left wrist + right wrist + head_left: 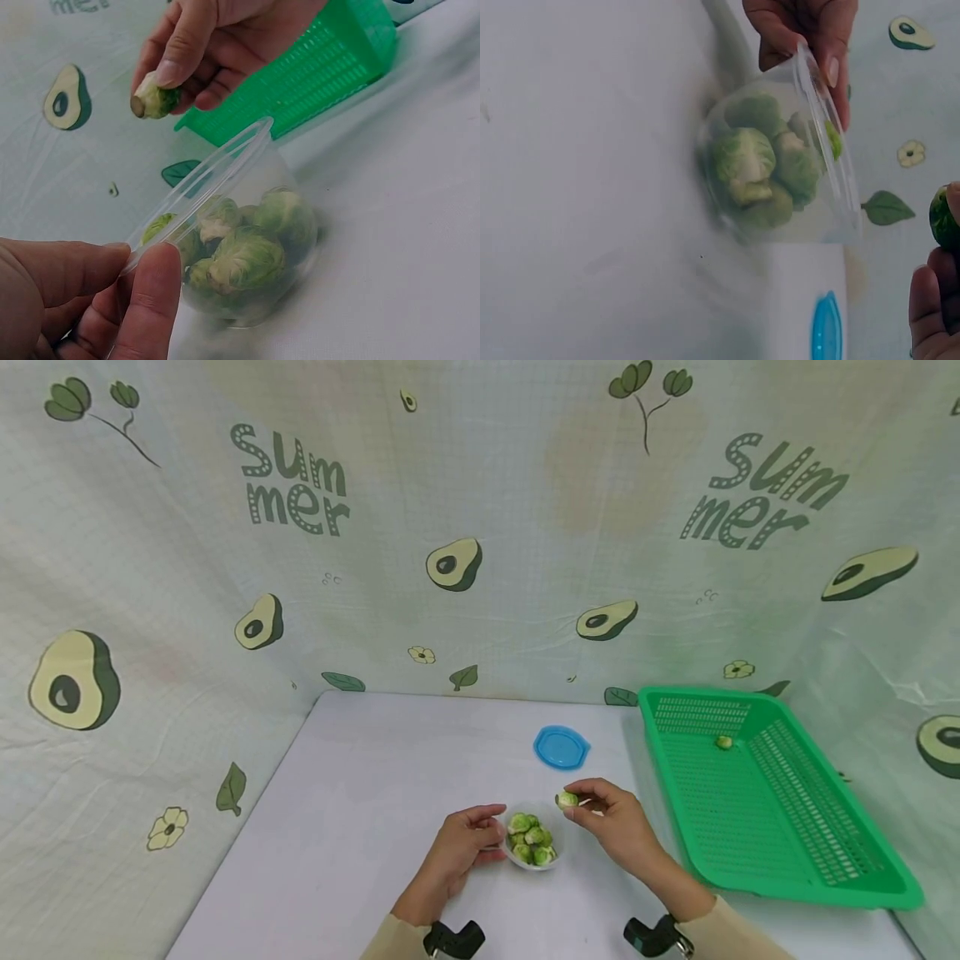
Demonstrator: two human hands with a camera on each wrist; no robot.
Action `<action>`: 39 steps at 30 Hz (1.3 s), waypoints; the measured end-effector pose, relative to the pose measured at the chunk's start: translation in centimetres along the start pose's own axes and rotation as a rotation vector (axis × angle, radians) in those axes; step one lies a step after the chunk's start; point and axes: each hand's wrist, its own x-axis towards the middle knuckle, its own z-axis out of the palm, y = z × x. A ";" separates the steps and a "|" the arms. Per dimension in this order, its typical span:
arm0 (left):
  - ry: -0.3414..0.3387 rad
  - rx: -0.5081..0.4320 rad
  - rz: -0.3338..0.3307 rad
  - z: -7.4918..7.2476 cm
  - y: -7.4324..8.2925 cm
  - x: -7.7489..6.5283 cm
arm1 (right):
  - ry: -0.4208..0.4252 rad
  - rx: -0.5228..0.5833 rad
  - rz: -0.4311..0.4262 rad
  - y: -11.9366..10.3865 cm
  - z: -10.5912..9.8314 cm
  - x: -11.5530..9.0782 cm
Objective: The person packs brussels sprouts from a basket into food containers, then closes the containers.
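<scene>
My left hand [471, 845] pinches the rim of a clear plastic bowl [247, 307] between thumb and finger, at its left side. Several green Brussels sprouts [531, 837] lie in the bowl, seen through its wall in both wrist views. Over the bowl's right side, my right hand [613, 823] holds a single Brussels sprout [156, 97] between thumb and fingertips, its pale cut stem end showing in the left wrist view. This sprout is above the rim and apart from it.
A green plastic basket [787, 893] stands on the right of the white table [360, 793], with one Brussels sprout [723, 742] near its far end. Behind the bowl lies a blue lid [562, 747]. A cloth printed with avocados [453, 564] hangs around the table.
</scene>
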 end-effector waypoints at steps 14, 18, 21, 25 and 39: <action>-0.005 0.000 -0.001 0.0 0.2 -0.2 | 0.040 -0.133 -0.030 1.6 3.7 -0.8; -0.007 -0.003 0.000 0.0 0.2 -0.2 | 0.080 -0.176 -0.131 2.3 4.3 -0.8; -0.007 -0.006 -0.001 0.0 0.2 -0.2 | 0.093 -0.190 -0.168 2.6 4.6 -0.8; -0.007 -0.008 -0.003 0.0 0.1 -0.1 | 0.089 -0.196 -0.165 2.8 4.9 -0.8; -0.003 -0.015 -0.008 0.0 0.1 -0.1 | 0.099 -0.180 -0.137 3.2 5.2 -0.5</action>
